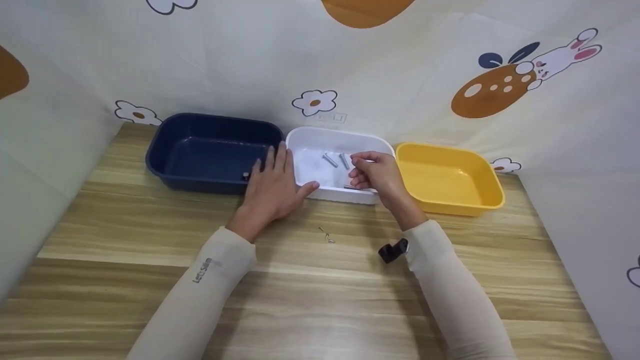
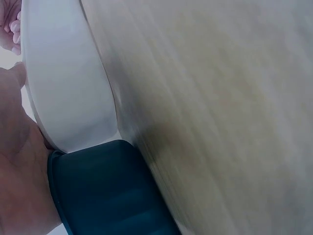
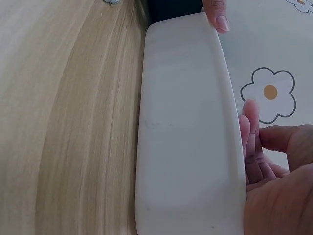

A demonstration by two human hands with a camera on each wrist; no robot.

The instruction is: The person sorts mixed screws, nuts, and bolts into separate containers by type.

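Left hand (image 1: 272, 187) is lying flat with straight fingers on the worktop (image 1: 300, 280), thumb touching the near-left corner of the white tray (image 1: 372, 142), fingers reaching the blue tray (image 1: 210, 150). Right hand (image 1: 375, 172) is hovering over the white tray's near-right side, fingers loosely curled; cannot tell whether it is pinching anything. Two bolts (image 1: 336, 161) are lying inside the white tray. Yellow tray (image 1: 450, 180) is sitting just right of the white one. Small screws (image 1: 327, 236) and a black clip (image 1: 392, 250) are lying on the worktop near the sleeves.
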